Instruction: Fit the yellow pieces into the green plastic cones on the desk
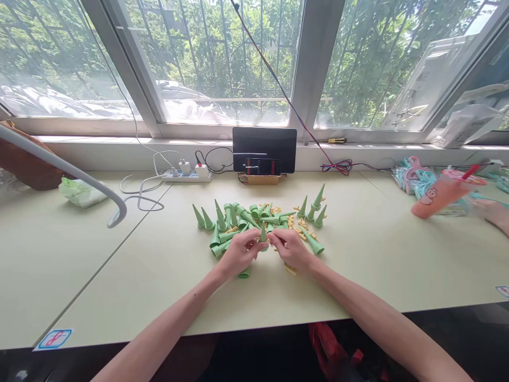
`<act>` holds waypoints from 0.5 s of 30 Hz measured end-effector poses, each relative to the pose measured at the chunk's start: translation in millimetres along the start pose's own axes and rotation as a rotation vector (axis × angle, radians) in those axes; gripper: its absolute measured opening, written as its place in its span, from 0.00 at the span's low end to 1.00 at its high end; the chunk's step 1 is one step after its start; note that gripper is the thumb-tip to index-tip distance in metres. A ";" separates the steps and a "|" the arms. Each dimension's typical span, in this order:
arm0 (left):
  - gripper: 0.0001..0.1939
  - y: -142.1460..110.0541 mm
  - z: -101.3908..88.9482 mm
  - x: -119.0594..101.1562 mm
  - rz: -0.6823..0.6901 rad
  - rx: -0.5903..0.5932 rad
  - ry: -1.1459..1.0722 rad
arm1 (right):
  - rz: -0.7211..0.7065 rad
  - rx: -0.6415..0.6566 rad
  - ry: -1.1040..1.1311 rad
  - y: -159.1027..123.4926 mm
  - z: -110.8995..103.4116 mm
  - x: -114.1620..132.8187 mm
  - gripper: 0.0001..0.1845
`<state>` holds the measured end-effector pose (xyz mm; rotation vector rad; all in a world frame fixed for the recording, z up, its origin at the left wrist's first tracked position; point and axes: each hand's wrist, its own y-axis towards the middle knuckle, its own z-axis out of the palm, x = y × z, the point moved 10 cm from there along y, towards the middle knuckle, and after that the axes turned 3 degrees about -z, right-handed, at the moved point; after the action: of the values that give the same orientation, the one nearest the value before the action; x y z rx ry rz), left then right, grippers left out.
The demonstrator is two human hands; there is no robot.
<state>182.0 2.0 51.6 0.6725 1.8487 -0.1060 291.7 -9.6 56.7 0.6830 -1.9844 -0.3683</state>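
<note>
My left hand [239, 250] is closed around a green plastic cone-shaped spike [263, 232], held point up just above the table. Pinched fingers of my right hand [292, 247] meet the spike's right side; whatever they grip is hidden. Behind both hands lies a heap of similar green spikes [247, 214], some upright and some on their sides. Small yellow plastic pieces [295, 228] are scattered among them. One spike [312, 241] lies to the right of my right hand, and another [243, 274] is partly covered by my left wrist.
A black tablet [264, 143] stands at the back with a phone [262, 166] before it. Left of it is a power strip [187, 176] with cables. At right, an orange drink cup [441, 195] leans by pastel straps [415, 175], near another person's hand [493, 212].
</note>
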 end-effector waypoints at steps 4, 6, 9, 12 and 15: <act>0.19 0.3 -4.7 -2.6 0.001 -0.039 0.013 | -0.019 -0.012 -0.015 0.3 -0.8 1.3 0.21; 0.19 0.4 -4.0 -1.7 -0.016 -0.030 -0.013 | -0.023 -0.013 -0.021 0.4 -1.0 1.5 0.21; 0.17 0.5 -1.1 0.7 -0.057 -0.001 -0.071 | -0.032 -0.010 -0.023 0.3 -1.3 2.6 0.21; 0.17 0.4 0.5 3.5 -0.098 0.016 -0.129 | -0.045 -0.011 -0.036 0.1 -1.8 4.2 0.20; 0.18 0.1 1.8 7.8 -0.136 0.033 -0.170 | -0.054 -0.011 -0.055 0.2 -2.1 5.3 0.20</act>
<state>181.8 4.5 44.1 0.5428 1.7307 -0.2751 291.5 -12.6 61.6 0.7279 -2.0177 -0.4348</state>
